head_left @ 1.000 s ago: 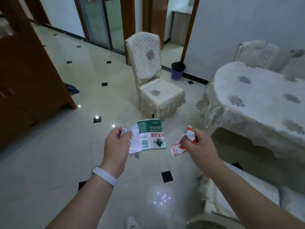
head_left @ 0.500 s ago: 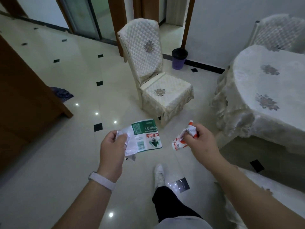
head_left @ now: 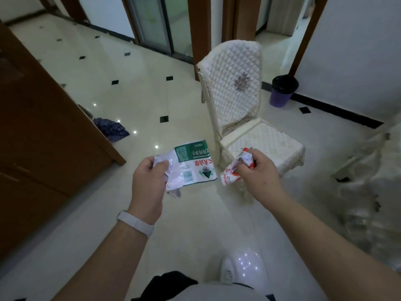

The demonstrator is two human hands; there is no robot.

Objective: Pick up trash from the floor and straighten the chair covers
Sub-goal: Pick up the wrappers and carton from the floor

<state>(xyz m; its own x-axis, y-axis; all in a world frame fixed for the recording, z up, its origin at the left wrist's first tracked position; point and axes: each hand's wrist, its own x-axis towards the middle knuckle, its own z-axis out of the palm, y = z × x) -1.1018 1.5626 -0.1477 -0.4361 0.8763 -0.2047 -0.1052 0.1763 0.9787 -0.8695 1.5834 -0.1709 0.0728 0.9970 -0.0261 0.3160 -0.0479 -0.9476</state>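
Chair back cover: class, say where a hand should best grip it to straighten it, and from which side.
Probably the top-left corner, as seen, of the chair back cover, coming from above. That edge looks slipped and loose beside the bare frame, so it offers free fabric to pinch.

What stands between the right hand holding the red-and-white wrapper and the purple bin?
The covered chair: in the head view its seat fills the stretch from the right hand toward the purple bin, then bare floor.

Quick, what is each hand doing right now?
Left hand: grips a crumpled green-and-white plastic label.
Right hand: pinches a crumpled red-and-white wrapper.
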